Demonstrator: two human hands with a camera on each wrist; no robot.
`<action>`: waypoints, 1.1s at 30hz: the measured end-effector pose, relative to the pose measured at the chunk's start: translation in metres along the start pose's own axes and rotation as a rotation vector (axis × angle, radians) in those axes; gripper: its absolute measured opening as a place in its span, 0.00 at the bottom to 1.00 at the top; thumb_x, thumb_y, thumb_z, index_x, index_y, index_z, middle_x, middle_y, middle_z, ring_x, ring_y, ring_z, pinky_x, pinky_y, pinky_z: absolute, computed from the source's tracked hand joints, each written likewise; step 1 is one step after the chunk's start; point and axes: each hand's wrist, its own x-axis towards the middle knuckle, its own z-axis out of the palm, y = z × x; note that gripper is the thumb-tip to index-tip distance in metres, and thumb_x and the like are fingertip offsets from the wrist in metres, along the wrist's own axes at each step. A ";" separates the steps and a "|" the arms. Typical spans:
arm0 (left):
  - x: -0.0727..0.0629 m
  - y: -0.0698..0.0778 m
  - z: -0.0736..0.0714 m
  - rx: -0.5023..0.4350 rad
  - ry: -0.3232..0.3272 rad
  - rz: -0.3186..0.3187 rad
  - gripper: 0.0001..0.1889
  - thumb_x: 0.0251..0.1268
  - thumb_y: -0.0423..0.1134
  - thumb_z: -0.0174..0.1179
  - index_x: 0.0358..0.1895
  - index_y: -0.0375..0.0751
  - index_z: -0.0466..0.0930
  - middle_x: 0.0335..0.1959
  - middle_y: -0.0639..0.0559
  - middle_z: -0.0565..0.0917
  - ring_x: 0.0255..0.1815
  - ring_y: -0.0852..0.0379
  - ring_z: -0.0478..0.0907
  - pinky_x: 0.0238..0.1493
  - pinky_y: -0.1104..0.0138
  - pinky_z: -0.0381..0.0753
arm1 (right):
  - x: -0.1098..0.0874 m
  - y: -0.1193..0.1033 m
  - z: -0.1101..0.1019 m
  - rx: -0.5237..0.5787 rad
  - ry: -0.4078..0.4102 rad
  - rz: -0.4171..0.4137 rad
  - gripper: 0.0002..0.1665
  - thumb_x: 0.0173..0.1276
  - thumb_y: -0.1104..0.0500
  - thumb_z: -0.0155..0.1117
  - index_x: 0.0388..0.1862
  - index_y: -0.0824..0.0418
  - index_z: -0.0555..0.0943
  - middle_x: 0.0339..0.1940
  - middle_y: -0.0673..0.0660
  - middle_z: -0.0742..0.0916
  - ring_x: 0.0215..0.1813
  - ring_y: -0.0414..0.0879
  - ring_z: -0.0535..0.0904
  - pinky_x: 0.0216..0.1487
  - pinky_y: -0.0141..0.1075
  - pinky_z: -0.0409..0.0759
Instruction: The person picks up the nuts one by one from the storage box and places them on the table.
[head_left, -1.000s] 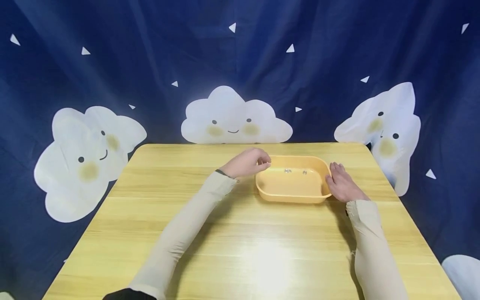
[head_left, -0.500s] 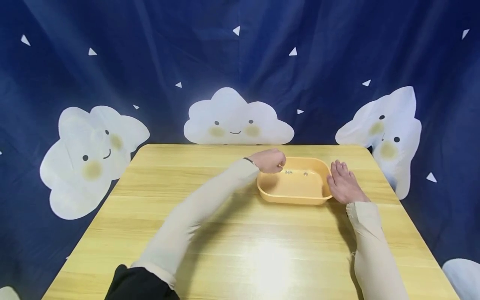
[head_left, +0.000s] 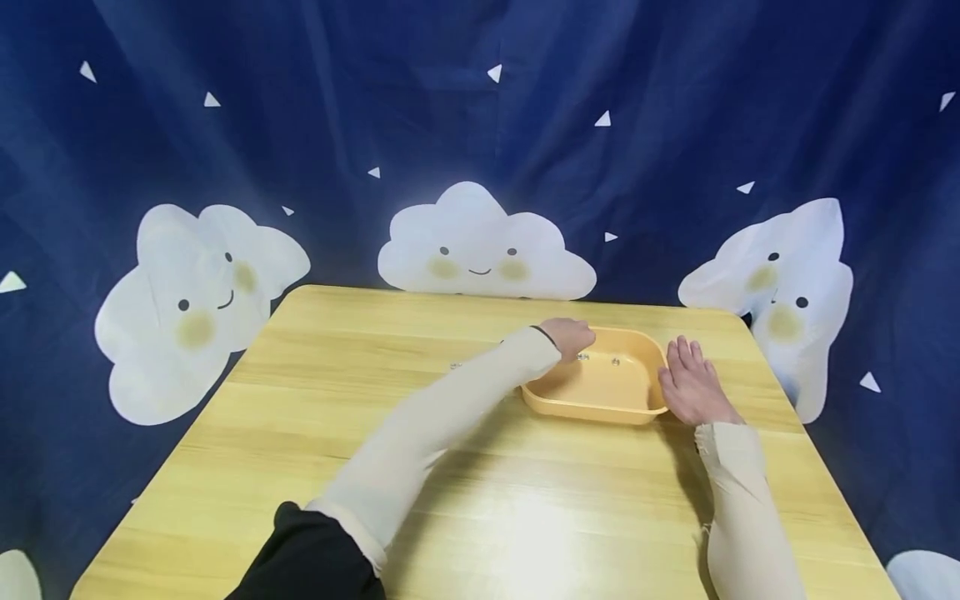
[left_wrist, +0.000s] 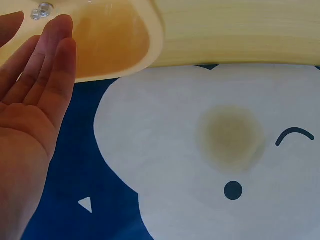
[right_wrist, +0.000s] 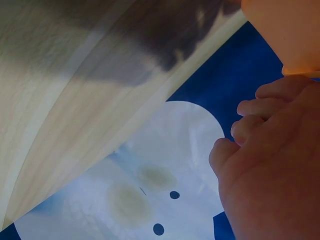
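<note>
A shallow yellow-orange tray (head_left: 585,411) lies on the table's far right part, with several small clear glass-like pieces (head_left: 616,362) inside near its back wall. My left hand (head_left: 572,337) reaches over the tray's back left part. In the left wrist view its fingers are slightly bent and close together, thumb apart, beside two clear round pieces (left_wrist: 45,10); nothing shows between thumb and fingers. My right hand (head_left: 693,387) rests against the tray's right end with its fingers extended. In the right wrist view those fingers (right_wrist: 250,107) lie just below the tray's orange wall (right_wrist: 285,30).
A small clear piece (head_left: 455,365) sits on the wooden table (head_left: 337,392), left of the tray beside my left sleeve (head_left: 450,408). Behind the table's far edge hangs a dark blue curtain (head_left: 420,100) printed with white clouds.
My left hand has moved right from the tray's left rim to over its inside. The right hand stays at the right end. The head view has shifted slightly.
</note>
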 end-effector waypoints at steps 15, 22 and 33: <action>0.013 0.031 0.020 0.212 0.081 -0.055 0.16 0.74 0.29 0.54 0.49 0.54 0.88 0.51 0.59 0.90 0.45 0.65 0.84 0.46 0.73 0.84 | -0.001 -0.003 -0.001 0.034 -0.014 -0.020 0.37 0.85 0.55 0.31 0.77 0.85 0.46 0.78 0.87 0.50 0.80 0.83 0.40 0.77 0.74 0.45; 0.015 0.049 0.016 0.105 0.032 -0.115 0.15 0.79 0.31 0.52 0.49 0.53 0.88 0.48 0.61 0.90 0.31 0.66 0.69 0.37 0.73 0.80 | -0.005 0.002 -0.001 0.036 -0.021 -0.023 0.37 0.85 0.56 0.30 0.76 0.87 0.45 0.77 0.89 0.49 0.79 0.85 0.40 0.77 0.74 0.46; 0.009 0.045 0.022 0.114 0.063 -0.151 0.14 0.78 0.33 0.54 0.49 0.55 0.88 0.50 0.61 0.91 0.39 0.69 0.82 0.45 0.70 0.88 | 0.001 0.004 0.004 0.053 -0.010 -0.040 0.38 0.85 0.55 0.29 0.76 0.87 0.45 0.77 0.89 0.50 0.79 0.85 0.41 0.76 0.75 0.46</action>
